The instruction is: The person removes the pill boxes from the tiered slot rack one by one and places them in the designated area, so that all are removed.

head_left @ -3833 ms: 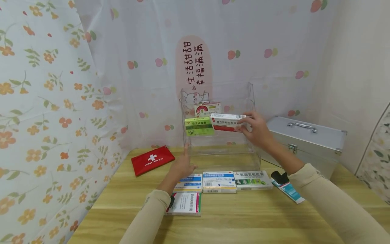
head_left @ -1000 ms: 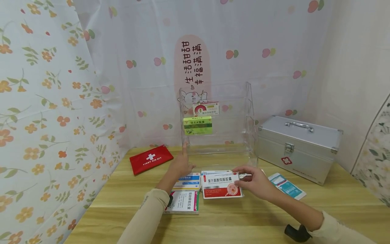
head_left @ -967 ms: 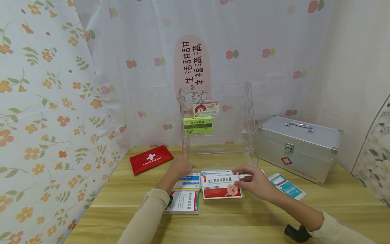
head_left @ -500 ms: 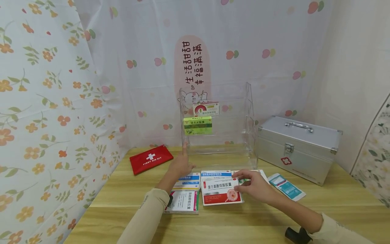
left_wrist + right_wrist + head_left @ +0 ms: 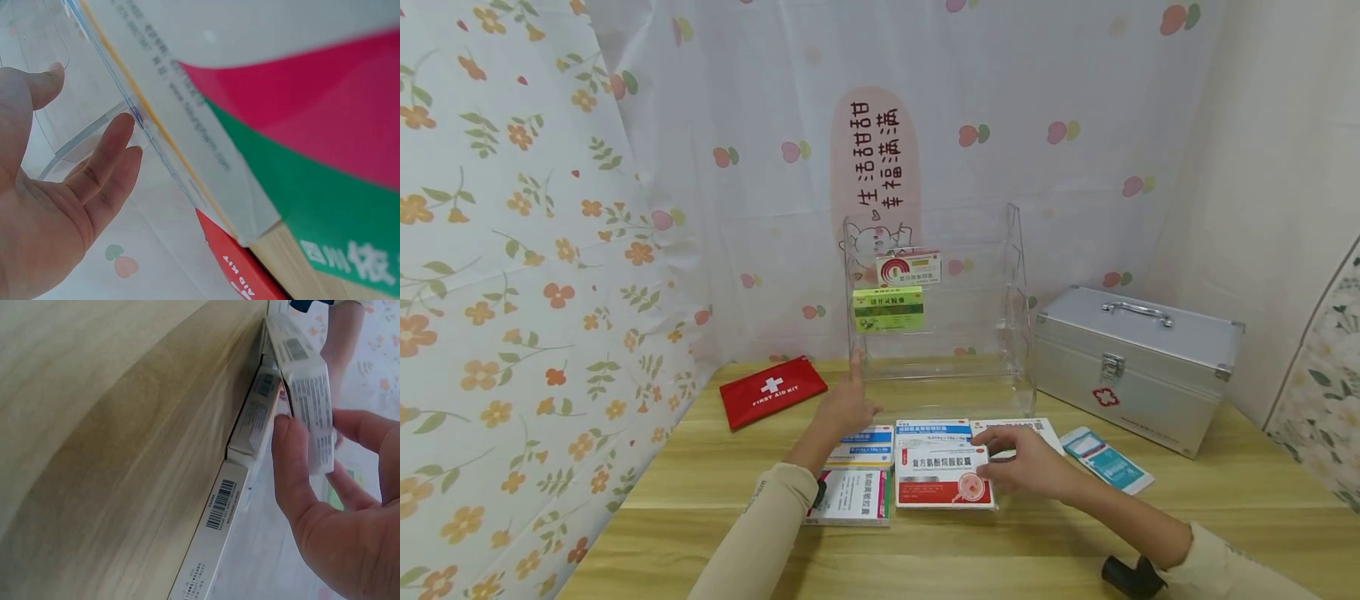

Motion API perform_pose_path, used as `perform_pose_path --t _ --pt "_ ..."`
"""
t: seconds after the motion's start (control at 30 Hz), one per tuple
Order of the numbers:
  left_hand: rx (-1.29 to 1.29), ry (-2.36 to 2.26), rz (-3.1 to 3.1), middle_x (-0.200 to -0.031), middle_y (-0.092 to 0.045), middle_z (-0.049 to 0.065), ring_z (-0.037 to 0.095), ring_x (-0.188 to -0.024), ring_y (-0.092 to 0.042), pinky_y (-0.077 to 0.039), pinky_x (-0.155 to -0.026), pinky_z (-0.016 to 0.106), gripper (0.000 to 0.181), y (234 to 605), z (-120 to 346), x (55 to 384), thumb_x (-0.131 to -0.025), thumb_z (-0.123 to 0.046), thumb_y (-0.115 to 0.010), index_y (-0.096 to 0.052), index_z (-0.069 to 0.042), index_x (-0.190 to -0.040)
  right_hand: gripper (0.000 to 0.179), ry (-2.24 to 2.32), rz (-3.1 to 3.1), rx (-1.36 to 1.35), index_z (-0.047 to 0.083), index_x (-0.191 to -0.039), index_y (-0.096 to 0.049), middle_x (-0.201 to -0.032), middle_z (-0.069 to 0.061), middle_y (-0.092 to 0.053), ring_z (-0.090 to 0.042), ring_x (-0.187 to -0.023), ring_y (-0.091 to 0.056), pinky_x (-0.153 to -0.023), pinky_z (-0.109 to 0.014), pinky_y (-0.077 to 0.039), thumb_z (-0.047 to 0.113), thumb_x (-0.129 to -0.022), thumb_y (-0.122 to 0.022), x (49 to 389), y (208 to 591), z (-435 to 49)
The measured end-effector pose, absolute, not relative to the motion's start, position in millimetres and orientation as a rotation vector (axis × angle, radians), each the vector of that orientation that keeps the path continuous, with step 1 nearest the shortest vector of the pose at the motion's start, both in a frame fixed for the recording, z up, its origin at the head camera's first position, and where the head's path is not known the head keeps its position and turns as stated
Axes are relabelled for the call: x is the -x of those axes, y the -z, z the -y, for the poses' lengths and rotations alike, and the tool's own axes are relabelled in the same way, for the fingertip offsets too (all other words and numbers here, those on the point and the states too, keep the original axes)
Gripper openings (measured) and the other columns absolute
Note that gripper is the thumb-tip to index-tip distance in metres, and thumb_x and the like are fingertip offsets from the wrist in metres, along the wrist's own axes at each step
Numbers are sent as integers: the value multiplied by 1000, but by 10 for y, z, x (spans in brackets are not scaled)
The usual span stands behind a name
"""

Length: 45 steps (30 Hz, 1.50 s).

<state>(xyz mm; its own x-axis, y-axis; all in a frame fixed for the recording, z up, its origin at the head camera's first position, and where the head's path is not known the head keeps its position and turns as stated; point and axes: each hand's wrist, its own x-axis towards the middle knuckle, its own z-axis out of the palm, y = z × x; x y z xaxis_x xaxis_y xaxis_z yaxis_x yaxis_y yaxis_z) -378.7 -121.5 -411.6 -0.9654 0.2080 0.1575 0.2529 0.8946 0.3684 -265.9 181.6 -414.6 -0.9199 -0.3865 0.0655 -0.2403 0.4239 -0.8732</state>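
Mid-table (image 5: pixel 1000 554), red-and-white box (image 5: pixel 942 479) pinched in the right hand (image 5: pixel 1028 458)

So the right thumb and fingers have that box by its right end, on opposite faces. It's angled against the row of boxes beside it, overlapping the near side of a blue-and-white box (image 5: pixel 931 430); can't tell if they touch.

Left hand (image 5: pixel 846 408) is empty, fingers loosely spread, index pointing at the lower left of the clear stand (image 5: pixel 940 377). Can't tell if it's touching. A pink-and-green-trimmed white box (image 5: pixel 853 496) lies just nearer than that hand.

Stand's got a green box (image 5: pixel 887 310) and, a tier up, a white box with a red swirl (image 5: pixel 910 268). Red pouch (image 5: pixel 773 393) is by the table's back left corner, silver case (image 5: pixel 1138 358) toward the right.
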Motion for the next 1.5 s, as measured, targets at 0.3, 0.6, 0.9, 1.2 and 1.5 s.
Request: perform_pose_path --t 0.3,0.6,0.9,1.2,1.5 --pt "341 614 2951 -148 -44 23 37 -118 -59 -53 -93 47 108 4103 1195 3786 -89 -33 -74 9 -19 -157 40 1465 -2482 548 3 -118 -66 -100 -12 -62 -22 -68 -61 -52 -36 -56 17 -83 -80 2634 4138 -1799" --pt "348 595 2951 -146 -45 23 38 -121 -58 -52 -96 48 106 4099 1196 3771 -90 -33 -73 8 -19 -157 39 1465 -2436 557 3 -118 -66 -100 -12 -63 -21 -63 -60 -51 -33 -55 16 -84 -79 2638 4157 -1808" --pt "318 637 2966 -146 -45 23 37 -118 -59 -53 -94 48 106 4108 1191 3756 -90 -33 -73 9 -22 -157 35 1425 -2392 578 0 -117 -66 -99 -12 -68 -22 -66 -65 -50 -35 -56 13 -86 -76 2647 4177 -1839" --pt "340 663 2940 -147 -46 21 37 -125 -55 -50 -98 48 106 4117 1201 3750 -89 -32 -74 7 -21 -158 31 1394 -2426 559 2 -114 -67 -108 -14 -67 -24 -69 -67 -50 -37 -56 14 -87 -75 2677 4186 -1834" --pt "349 627 2942 -142 -50 21 37 -123 -57 -52 -96 48 105 4113 1206 3770 -90 -32 -73 6 -20 -157 33 1420 -2453 573 -3 -115 -65 -107 -14 -69 -27 -77 -70 -53 -36 -57 15 -89 -74 2735 4127 -1847"
